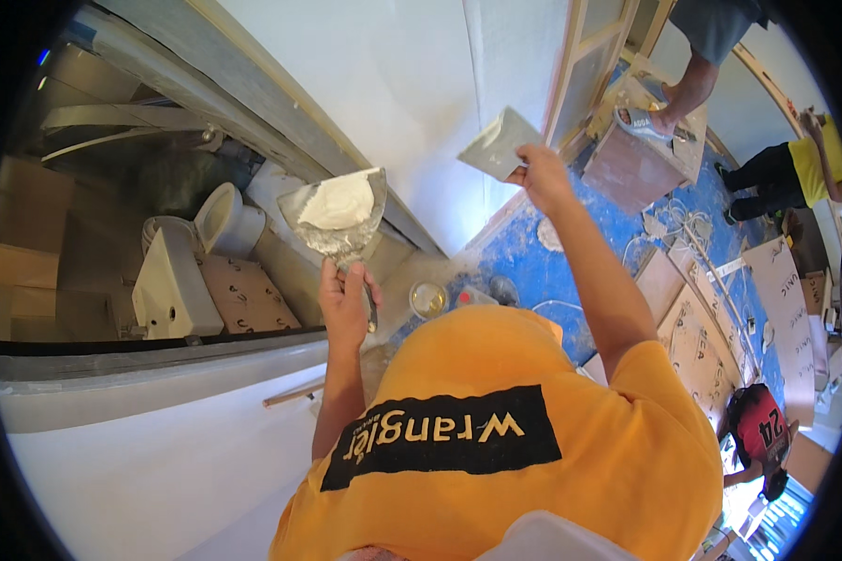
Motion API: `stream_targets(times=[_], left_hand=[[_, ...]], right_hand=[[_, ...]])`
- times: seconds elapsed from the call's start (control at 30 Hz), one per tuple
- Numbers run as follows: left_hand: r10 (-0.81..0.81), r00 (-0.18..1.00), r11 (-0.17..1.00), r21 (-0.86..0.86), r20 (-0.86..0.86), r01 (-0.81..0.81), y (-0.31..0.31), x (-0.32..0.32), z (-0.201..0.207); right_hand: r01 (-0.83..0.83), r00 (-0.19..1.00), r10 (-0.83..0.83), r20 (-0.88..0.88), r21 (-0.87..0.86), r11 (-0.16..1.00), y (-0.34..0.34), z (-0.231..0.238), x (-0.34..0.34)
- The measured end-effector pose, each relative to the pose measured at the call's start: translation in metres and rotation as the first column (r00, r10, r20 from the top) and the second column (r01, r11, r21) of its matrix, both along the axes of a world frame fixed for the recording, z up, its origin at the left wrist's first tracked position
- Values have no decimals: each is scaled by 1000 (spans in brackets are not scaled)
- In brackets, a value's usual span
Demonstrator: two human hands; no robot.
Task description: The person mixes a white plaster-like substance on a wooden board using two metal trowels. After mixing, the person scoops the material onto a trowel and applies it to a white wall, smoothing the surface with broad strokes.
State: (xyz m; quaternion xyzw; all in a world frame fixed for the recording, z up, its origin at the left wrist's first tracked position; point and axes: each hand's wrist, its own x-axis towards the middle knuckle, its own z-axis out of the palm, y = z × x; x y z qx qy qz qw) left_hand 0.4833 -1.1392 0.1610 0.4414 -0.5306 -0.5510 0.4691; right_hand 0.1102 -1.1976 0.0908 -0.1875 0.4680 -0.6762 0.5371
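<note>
In my left hand (348,304) is the handle of a broad putty knife (311,240), its flared blade turned up. A thick mound of white putty (339,203) lies on that blade. My right hand (540,176), stretched out ahead, grips a flat rectangular scraper blade (498,142) by one corner. The scraper is held close to a white wall panel (393,84); I cannot tell whether it touches. A gap separates my two hands.
Below are a bucket (428,300) and blue floor sheeting (571,243). Left, past an opening, stand a toilet (226,220) and a basin (173,285). Right are a wooden box (634,168), plywood sheets (697,337) and tangled cable (688,229). Several other people are at the right.
</note>
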Motion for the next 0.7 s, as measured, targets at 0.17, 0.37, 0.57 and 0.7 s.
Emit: stream_targets(times=[0.17, 0.37, 0.57, 0.7], left_hand=[[26, 998, 998, 58, 65, -29, 4, 6, -8], [61, 990, 984, 161, 127, -81, 23, 2, -12], [93, 974, 972, 194, 205, -134, 35, 22, -27], [47, 989, 980, 185, 139, -73, 21, 19, -29]], right_hand=[[45, 999, -49, 16, 206, 977, -39, -157, 50], [110, 978, -138, 156, 180, 978, -103, -188, 73], [74, 987, -69, 144, -36, 997, -104, -65, 75], [95, 995, -99, -4, -233, 968, -97, 85, 77]])
